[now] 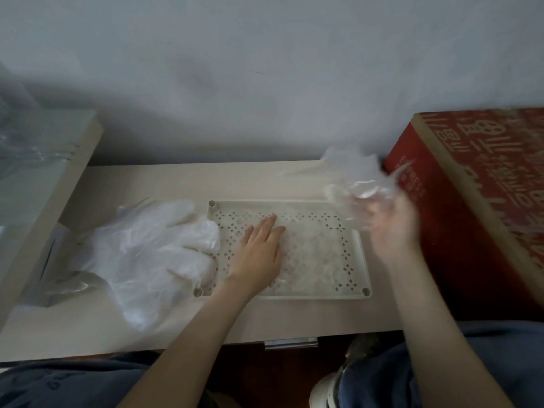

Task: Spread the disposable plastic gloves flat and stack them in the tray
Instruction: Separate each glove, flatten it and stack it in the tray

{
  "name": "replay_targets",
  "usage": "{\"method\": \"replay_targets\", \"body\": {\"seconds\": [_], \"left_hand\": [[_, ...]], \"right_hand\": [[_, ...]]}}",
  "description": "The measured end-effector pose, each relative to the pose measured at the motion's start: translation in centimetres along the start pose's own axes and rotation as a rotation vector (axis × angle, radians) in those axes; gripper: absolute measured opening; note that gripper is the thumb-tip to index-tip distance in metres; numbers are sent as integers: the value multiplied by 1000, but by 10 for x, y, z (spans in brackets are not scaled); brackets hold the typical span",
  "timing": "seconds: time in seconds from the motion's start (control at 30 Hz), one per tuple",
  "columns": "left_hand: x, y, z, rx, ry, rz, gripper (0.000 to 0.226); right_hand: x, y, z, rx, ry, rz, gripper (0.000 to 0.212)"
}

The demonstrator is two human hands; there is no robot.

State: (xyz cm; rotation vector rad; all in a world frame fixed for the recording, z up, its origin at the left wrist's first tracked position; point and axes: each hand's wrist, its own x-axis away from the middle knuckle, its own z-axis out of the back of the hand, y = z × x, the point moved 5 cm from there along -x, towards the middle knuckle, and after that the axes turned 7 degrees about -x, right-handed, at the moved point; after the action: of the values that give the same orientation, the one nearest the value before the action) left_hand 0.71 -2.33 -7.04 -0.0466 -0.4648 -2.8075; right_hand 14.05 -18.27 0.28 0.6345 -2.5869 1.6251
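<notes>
Looking down from the head camera, a pale table (pixel 176 184) stands against a grey wall, and a cream tray (pixel 294 203) with a border of small cut-out holes lies in the middle of it. Clear flattened gloves, the stack (pixel 315 254), lie inside the tray. The left hand (pixel 259 248) rests flat on this stack near the tray's left side, palm down, fingers straight and close together. The right hand (pixel 391 231) is raised over the tray's far right corner and blurred; its fingers seem to grip a crumpled clear glove (pixel 357 184), which hangs in the air above that corner. A loose pile (pixel 153 248) of cloudy gloves lies on the table just left of the tray, its edge overlapping the tray's left rim. A red printed box (pixel 471 207) stands to the right of the tray.
</notes>
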Motion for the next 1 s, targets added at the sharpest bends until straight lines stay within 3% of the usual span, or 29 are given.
{"method": "replay_targets", "body": {"seconds": [0.1,0.23,0.37,0.5,0.67,0.9,1.0], "left_hand": [[1,-6,-22,-121,-161,9,59],[0,-16,-34,-188,-163,-3,64],[-1,-18,-35,-260,-179,-13,77],[4,-23,-34,-326,-158,6,95],[11,-32,-27,-338,-176,-7,79],[18,-43,-17,-422,-189,-10,90],[23,-46,-15,-451,-252,-4,73]], "right_hand": [[13,55,-18,248,-187,-188,43],[12,89,-3,601,-157,-200,24],[-5,85,24,507,-16,-154,26],[-13,77,36,482,78,-111,15],[-15,77,42,507,141,-79,11],[-9,73,39,483,132,-51,14],[-10,72,39,473,135,-44,14]]}}
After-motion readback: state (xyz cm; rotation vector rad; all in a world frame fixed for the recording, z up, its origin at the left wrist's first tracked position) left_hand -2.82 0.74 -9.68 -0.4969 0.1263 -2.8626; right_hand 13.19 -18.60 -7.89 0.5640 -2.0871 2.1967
